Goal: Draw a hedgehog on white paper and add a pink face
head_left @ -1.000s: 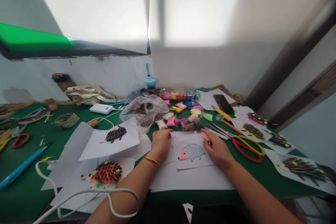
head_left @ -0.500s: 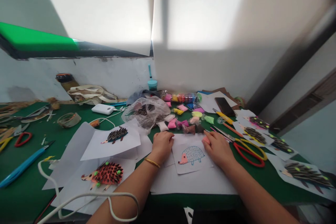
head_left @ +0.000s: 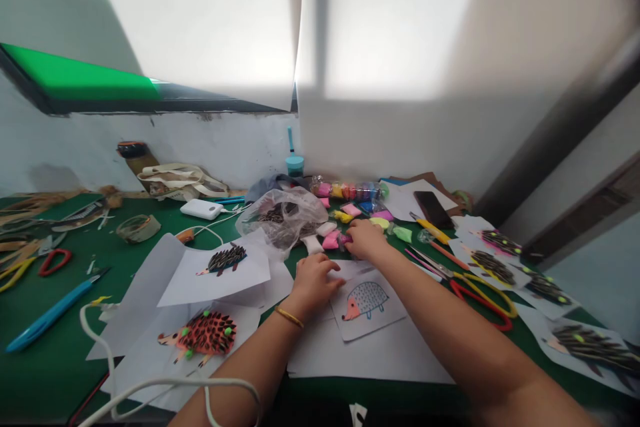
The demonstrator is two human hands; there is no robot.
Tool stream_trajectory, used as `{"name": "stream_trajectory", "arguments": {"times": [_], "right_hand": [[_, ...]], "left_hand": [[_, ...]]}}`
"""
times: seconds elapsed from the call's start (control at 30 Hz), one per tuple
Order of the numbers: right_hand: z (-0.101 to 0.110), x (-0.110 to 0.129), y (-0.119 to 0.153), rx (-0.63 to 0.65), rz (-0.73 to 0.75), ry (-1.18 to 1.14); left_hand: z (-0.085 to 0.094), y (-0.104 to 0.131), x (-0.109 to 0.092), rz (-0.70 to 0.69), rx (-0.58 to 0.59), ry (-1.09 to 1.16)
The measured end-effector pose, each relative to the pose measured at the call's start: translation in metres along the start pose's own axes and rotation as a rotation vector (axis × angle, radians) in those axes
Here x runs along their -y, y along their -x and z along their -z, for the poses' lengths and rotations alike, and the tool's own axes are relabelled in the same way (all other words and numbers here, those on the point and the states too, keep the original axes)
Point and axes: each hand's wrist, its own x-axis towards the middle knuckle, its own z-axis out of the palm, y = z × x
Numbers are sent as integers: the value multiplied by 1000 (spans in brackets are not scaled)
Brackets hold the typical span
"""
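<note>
A white card with a blue-outlined hedgehog drawing point(head_left: 367, 300), its face filled in pink, lies tilted on white sheets point(head_left: 370, 357). My left hand point(head_left: 316, 278) rests at the card's upper left corner, fingers apart, with a gold bangle on the wrist. Beyond the card, my right hand point(head_left: 364, 240) reaches into the small clay packets, its fingers bent down by a purple packet point(head_left: 344, 240). Whether those fingertips grip anything is hidden. Pink packets point(head_left: 331, 240) and a light green one point(head_left: 403, 234) lie around that hand.
Left are a red hedgehog picture point(head_left: 205, 335), a seed-covered one point(head_left: 227, 259), a white cable point(head_left: 170, 383) and a blue cutter point(head_left: 55, 317). Scissors point(head_left: 483, 293), an orange stick point(head_left: 450, 255), a phone point(head_left: 433, 209) and more hedgehog pictures point(head_left: 590, 347) lie right. A plastic bag point(head_left: 280, 217) stands behind.
My right hand has moved from the card's right edge up and left to the packets. The card has tilted a little, and my left hand's fingers have spread. The view has shifted slightly.
</note>
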Motion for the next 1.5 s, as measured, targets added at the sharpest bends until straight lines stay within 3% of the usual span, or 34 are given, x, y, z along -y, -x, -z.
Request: {"name": "stream_trajectory", "arguments": {"times": [0.13, 0.23, 0.37, 0.53, 0.6, 0.73, 1.07, 1.27, 1.5], "right_hand": [[1, -7, -5, -18, 1, -37], [7, -14, 3, -112, 22, -123], [16, -16, 31, -286, 141, -421], [23, -4, 78, -229, 124, -589], [22, 3, 93, -214, 121, -601], [16, 10, 107, -204, 108, -618], [6, 9, 112, -230, 48, -657], [7, 17, 117, -191, 30, -631], [4, 22, 117, -192, -54, -639]], "left_hand": [[-3, 1, 0, -48, 75, -66], [-7, 0, -3, -48, 40, -114], [-10, -3, -10, -51, -41, -98], [-2, 0, -23, -66, -305, 328], [0, 2, -28, -111, -357, 493], [-1, 6, -36, -158, -316, 578], [-5, 6, -31, -22, -224, 513], [-8, 4, -28, 24, -239, 547], [-6, 5, -33, -25, -316, 472]]}}
